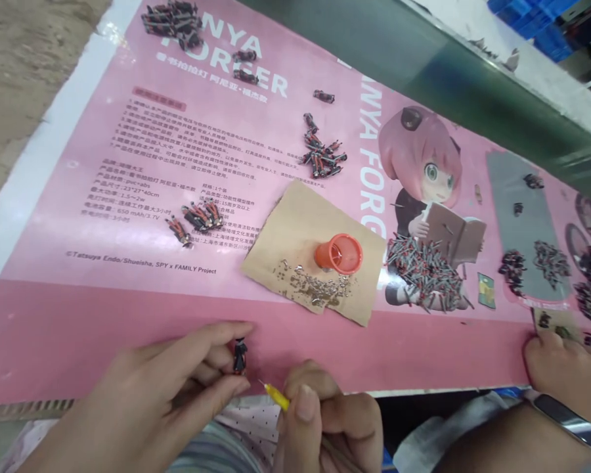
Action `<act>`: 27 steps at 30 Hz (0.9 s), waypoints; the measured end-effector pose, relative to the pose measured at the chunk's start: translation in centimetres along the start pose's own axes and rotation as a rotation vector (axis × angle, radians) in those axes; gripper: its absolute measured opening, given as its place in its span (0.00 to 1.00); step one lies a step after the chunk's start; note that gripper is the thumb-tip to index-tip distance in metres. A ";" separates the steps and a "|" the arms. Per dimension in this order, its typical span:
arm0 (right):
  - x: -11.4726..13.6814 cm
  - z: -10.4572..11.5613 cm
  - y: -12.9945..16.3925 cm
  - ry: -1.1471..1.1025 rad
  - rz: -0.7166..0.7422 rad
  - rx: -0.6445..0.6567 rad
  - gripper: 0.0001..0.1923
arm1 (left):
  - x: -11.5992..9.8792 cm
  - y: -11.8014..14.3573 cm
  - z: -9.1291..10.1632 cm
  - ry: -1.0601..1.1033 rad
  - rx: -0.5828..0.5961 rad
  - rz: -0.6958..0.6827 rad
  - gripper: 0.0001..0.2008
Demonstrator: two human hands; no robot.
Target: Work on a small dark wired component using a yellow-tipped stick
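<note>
A small black figurine (240,356) with red parts is pinched between the thumb and index finger of my left hand (182,374), just above the table's front edge. My right hand (329,414) grips a yellow-handled tool (276,397) with a thin needle-like tip. That tip points at the figurine and is a short way apart from it. Beyond my hands lies a piece of brown cardboard (270,230), bearing an orange-red cup (339,255) and a scatter of tiny shiny metal pieces (320,289).
Similar figurines lie in groups at left (197,220), at centre (321,157) and in a far pile (175,25). A heap of grey, red-tipped sticks (426,272) is right of the cardboard. Another person's hand (564,374) works at the right edge.
</note>
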State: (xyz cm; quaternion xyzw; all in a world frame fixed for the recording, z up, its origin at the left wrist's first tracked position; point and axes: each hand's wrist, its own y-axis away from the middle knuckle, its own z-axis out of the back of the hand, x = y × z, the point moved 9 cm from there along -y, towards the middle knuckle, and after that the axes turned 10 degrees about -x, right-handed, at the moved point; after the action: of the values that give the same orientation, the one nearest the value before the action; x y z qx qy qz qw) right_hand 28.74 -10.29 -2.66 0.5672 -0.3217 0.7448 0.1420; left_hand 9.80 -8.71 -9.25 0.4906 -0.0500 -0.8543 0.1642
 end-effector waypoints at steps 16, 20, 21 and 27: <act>1.6 -1.6 -0.8 0.044 0.097 -0.088 0.25 | -3.4 -2.5 0.3 0.174 0.217 -0.127 0.14; 1.1 -1.3 0.2 0.055 0.072 -0.133 0.24 | -4.4 -2.8 0.8 0.235 0.227 -0.233 0.08; 1.0 -1.2 0.4 0.048 0.071 -0.140 0.24 | -4.5 -2.8 0.7 0.239 0.228 -0.242 0.09; 0.6 0.1 -0.9 -0.044 0.190 -0.106 0.19 | -4.2 -2.9 1.4 0.247 0.135 -0.217 0.14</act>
State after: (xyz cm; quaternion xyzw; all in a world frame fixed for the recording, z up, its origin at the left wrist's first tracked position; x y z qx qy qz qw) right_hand 29.16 -9.82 -1.83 0.5421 -0.4160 0.7241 0.0933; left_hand 9.92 -4.72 -5.83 0.6040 -0.0333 -0.7951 0.0424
